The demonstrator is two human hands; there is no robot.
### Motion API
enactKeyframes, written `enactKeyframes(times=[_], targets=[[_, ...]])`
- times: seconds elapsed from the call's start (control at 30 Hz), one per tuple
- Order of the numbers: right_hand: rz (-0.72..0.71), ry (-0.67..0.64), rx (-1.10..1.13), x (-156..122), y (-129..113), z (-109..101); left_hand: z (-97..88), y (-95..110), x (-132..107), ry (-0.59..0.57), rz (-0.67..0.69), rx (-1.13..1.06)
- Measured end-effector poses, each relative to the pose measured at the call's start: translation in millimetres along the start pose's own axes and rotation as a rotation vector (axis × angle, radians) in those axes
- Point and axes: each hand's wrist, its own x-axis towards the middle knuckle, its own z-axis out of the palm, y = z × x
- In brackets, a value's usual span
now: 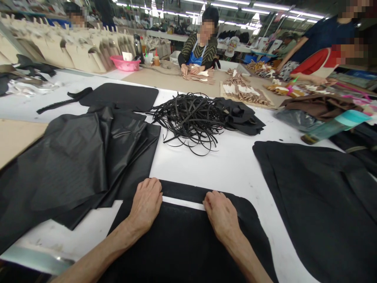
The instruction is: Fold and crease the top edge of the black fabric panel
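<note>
Currently your left grip (146,200) and right grip (221,214) lie palm-down, fingers bent, pressing the black panel (182,239) beneath them and clasping nothing. A black strip (182,191) runs just past your fingertips, with a white line showing between the grips. Likely early going: the strap pile (190,118) ahead looks untouched, and black sheets (73,165) are stacked beside your left grip.
</note>
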Motion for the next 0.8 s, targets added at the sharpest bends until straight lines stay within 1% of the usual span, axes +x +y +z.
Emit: enactKeyframes(times=[0.07,0.1,0.23,0.37,0.43,0.53,0.6,0.7,0.77,0.8], targets=[[0.001,0.004,0.005,1,0,0,1.0,4,-2,0.015,0.046,0.043],[0.005,0.003,0.003,1,0,0,2.0,5,-3,0.014,0.092,0.060],[0.016,-0.008,-0.007,1,-1,-1,6.2,7,-7,-0.023,0.329,0.107],[0.022,-0.013,-0.014,1,-2,-2,8.9,6,-15,-0.057,0.450,0.235],[0.026,-0.017,-0.017,1,-2,-3,10.5,8,-21,-0.054,0.474,0.332],[0.020,-0.045,-0.010,2,-1,-6,9.8,15,-25,-0.017,0.482,0.427],[0.014,-0.058,-0.002,3,-1,-8,6.2,23,-24,-0.049,0.487,0.477],[0.027,-0.100,-0.007,5,-2,-11,1.6,35,-20,-0.132,0.467,0.524],[0.036,-0.122,-0.016,5,-3,-11,3.3,41,-18,-0.168,0.454,0.536],[0.037,-0.121,-0.018,5,-3,-11,5.8,43,-18,-0.165,0.456,0.542]])
